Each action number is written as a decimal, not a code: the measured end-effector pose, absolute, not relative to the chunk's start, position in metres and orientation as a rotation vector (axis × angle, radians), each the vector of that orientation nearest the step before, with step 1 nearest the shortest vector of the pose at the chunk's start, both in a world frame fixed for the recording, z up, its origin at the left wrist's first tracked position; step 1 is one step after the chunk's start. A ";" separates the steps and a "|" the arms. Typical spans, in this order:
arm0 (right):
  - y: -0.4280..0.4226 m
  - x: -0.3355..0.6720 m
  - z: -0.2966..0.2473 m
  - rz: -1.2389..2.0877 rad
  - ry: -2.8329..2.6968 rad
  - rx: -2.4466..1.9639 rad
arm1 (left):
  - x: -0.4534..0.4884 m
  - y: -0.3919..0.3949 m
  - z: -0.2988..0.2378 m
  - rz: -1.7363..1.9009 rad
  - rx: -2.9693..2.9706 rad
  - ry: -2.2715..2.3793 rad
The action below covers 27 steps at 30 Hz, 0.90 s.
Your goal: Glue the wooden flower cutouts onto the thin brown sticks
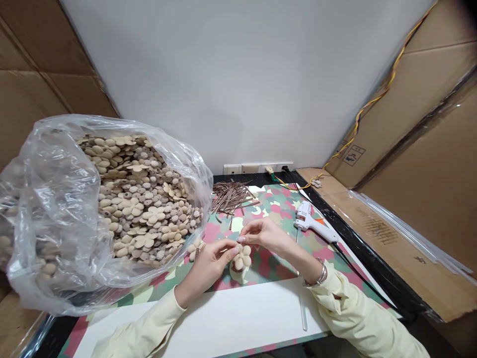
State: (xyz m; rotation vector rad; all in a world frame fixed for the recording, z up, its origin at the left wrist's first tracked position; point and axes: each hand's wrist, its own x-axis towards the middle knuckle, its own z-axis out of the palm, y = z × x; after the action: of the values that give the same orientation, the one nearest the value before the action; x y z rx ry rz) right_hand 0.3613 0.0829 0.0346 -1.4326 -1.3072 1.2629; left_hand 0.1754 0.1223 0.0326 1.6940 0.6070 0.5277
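A beige padded fabric flower (243, 257) with rounded petals is pinched at its left side between the thumb and fingers of my left hand (213, 259). At the flower's upper edge, my right hand (266, 235) has thumb and forefinger pressed together. Whether these fingertips grip a petal or something small is hidden. Another beige flower (194, 248) lies on the table behind my left hand, partly covered by it. To the right of my right hand, a white glue gun (316, 223) rests on the camouflage-patterned table cover (274, 201), a clear glue stick (302, 303) extending toward me.
On the left, a large clear plastic bag (59, 199) bulges with beige and greyish flower pieces (145, 209). Thin brown strips (233, 196) lie piled at the back. A power strip (249, 169) sits against the wall. Cardboard (421, 164) stands at right; a cable (359, 271) trails from the gun.
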 end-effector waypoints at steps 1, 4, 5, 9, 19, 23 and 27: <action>0.083 0.362 0.033 1.260 -1.306 -1.431 | 0.175 0.122 0.033 0.532 1.693 0.603; 0.083 0.365 0.031 1.269 -1.322 -1.408 | 0.175 0.121 0.033 0.536 1.698 0.597; 0.084 0.365 0.030 1.280 -1.326 -1.395 | 0.175 0.121 0.033 0.537 1.704 0.598; 0.085 0.364 0.028 1.290 -1.365 -1.372 | 0.176 0.120 0.032 0.558 1.747 0.620; 0.071 0.374 0.060 0.596 -1.858 -1.405 | 0.164 0.138 0.037 0.776 1.777 0.830; 0.058 0.369 0.075 0.446 -2.151 -1.350 | 0.162 0.141 0.039 0.958 1.980 0.861; 0.058 0.353 0.066 0.210 -2.211 -1.359 | 0.166 0.133 0.035 0.951 2.143 0.767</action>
State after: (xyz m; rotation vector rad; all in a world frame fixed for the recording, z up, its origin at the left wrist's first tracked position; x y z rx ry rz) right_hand 0.3527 0.0584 0.0664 -1.3586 -2.2110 0.2101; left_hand 0.1663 0.1333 0.0345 2.1431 0.7672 0.9513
